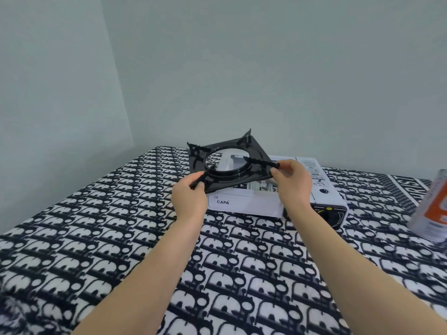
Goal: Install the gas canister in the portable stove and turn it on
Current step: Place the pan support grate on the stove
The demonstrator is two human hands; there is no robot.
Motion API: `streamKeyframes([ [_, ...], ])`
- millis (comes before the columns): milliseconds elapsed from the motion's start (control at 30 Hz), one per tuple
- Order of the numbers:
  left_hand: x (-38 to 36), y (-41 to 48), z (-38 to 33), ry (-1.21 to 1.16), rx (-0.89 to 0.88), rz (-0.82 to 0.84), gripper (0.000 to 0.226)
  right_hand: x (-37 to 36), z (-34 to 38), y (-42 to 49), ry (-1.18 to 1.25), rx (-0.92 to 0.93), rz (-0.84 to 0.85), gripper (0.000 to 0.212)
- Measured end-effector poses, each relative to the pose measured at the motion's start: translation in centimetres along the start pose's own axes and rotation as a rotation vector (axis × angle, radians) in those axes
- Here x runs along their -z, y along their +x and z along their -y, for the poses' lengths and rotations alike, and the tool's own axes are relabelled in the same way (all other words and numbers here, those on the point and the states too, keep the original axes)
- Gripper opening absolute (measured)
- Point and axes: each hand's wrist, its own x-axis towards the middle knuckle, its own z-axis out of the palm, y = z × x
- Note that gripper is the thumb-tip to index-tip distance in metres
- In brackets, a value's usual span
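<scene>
A white portable stove [244,204] marked CAPA lies on the patterned cloth, its black control knob [330,217] at the front right. Above it, tilted, hangs the black square pan support [256,151] with a round hole and upright prongs. My left hand [189,198] pinches its near left prong. My right hand [291,181] pinches its near right prong. The gas canister [433,209], white with an orange band, stands upright at the right edge of view, apart from both hands.
A black-and-white patterned cloth [121,238] covers the whole surface. Pale walls [217,68] rise behind it, with a corner at the left. The stove's canister cover [314,175] with a printed label lies flat on the stove's right side.
</scene>
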Motion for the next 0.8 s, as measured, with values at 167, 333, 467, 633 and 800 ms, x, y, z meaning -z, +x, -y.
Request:
streamKeyframes([
  [167,-1.2,0.4,-0.6,0.011,-0.038,0.042,0.033,1.5,-0.5,0.1,0.04,0.004,-0.039,0.011],
  [333,-2.2,0.9,-1.1,-0.01,-0.045,0.097,0.028,2.8,-1.5,0.3,-0.019,-0.021,-0.073,0.007],
  [467,-3.1,1.1,-1.2,-0.006,-0.069,0.153,0.024,3.9,-2.2,0.1,-0.108,0.002,-0.126,0.008],
  [633,-4.1,1.2,-1.1,0.028,-0.099,0.189,0.023,4.7,-3.1,-0.1,-0.254,0.024,-0.168,0.004],
  [800,-5.0,1.0,-0.8,0.097,-0.122,0.174,0.024,5.0,-3.5,-0.2,-0.328,0.081,-0.207,0.005],
])
